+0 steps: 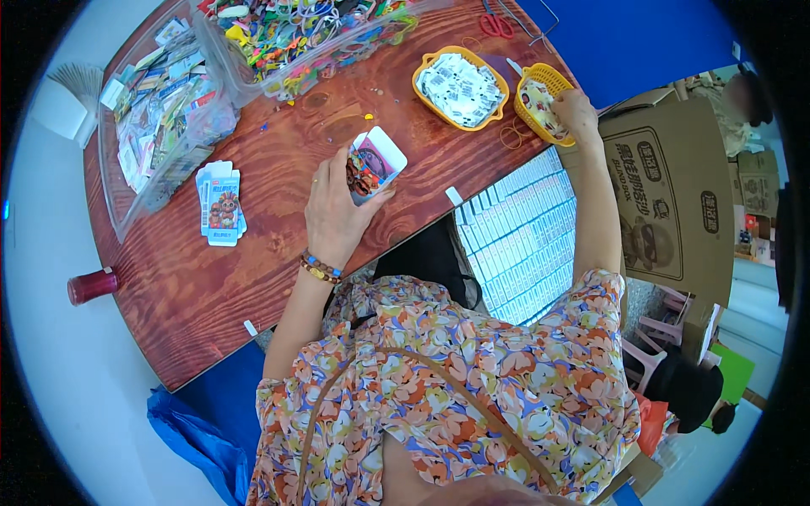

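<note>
Yellow baskets, two, one held box, perhaps filled

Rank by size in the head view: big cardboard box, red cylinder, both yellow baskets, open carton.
1. Big cardboard box
2. Yellow basket of white packets
3. Unsure: open carton in left hand, yellow basket under right hand; both partly covered
4. Red cylinder

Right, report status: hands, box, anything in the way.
Left hand gripping box, box open. Right hand at small basket, grip unclear. Large basket close to the line between, possibly in the way.
</note>
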Demonstrator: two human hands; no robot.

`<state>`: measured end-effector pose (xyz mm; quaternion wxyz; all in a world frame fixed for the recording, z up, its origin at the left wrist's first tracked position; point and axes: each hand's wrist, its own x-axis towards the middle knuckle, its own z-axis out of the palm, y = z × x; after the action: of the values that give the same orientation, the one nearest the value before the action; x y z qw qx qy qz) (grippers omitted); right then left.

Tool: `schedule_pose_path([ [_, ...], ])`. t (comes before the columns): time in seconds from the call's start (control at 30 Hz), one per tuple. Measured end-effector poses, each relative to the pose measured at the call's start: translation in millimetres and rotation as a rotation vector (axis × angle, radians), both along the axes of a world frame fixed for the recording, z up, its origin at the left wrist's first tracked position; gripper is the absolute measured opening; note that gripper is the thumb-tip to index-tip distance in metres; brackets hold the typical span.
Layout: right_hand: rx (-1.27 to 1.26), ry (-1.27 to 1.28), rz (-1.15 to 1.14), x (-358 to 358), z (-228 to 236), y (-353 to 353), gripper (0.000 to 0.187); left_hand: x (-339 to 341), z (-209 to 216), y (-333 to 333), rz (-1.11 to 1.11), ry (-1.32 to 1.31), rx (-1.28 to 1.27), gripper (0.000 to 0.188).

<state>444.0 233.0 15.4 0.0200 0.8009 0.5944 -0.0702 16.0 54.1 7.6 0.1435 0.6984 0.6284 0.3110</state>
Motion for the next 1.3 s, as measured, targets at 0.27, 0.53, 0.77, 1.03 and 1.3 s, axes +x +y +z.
schedule_pose_path([
  [0.27, 0.127, 0.823, 0.046, -16.0, 40.8, -26.0, 0.016, -0.5, 2.5, 3.4, -0.002, -0.042, -0.022, 0.082],
  [0.53, 0.081, 1.174, 0.632, -226.0, 62.9, -102.2, 0.009, 6.3, 4.1, -0.4, -0.007, -0.091, 0.047, 0.085],
  [0.77, 0.361, 0.699, 0.997, -271.2, 47.7, -104.2, 0.011, -5.9, 1.8, -5.2, 0.072, -0.131, 0.126, 0.086],
  [1.03, 0.659, 0.752, 0.917, -286.1, 34.0, -142.0, 0.029, -15.4, 3.0, 0.8, 0.169, -0.256, 0.157, 0.080],
  [1.3, 0.627, 0.936, 0.823, -307.1, 13.6, -145.5, 0.034, -20.2, 7.9, -5.7, 0.238, -0.216, 0.176, 0.081],
])
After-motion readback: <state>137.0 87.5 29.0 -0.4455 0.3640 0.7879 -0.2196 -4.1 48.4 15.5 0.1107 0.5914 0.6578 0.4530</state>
